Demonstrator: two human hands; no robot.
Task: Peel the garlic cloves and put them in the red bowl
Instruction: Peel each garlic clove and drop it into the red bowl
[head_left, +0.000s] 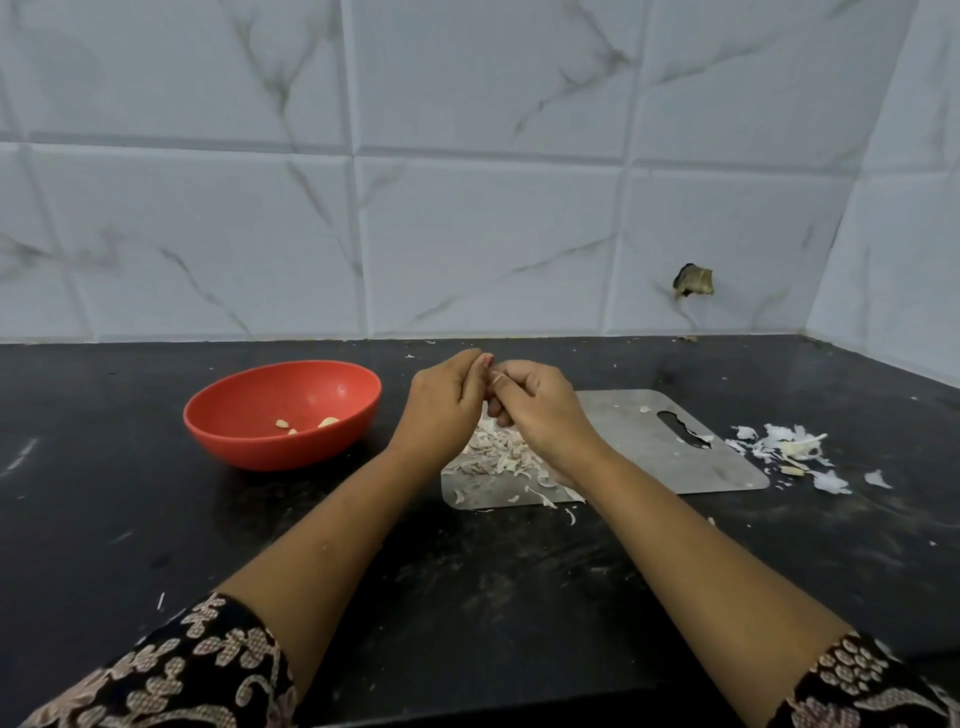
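Note:
My left hand (445, 402) and my right hand (540, 410) meet fingertip to fingertip above the left end of a steel cutting board (654, 452). Between them they pinch a small garlic clove (494, 375), mostly hidden by the fingers. A heap of papery garlic skins (498, 452) lies on the board under the hands. The red bowl (244, 441) stands on the black counter to the left of my hands, with three peeled cloves (306, 423) at its bottom.
More skins and a few garlic pieces (795, 449) are scattered on the black counter (467, 571) right of the board. The tiled wall runs along the back and turns in at the right. Patterned sleeves cover my forearms at the bottom edge.

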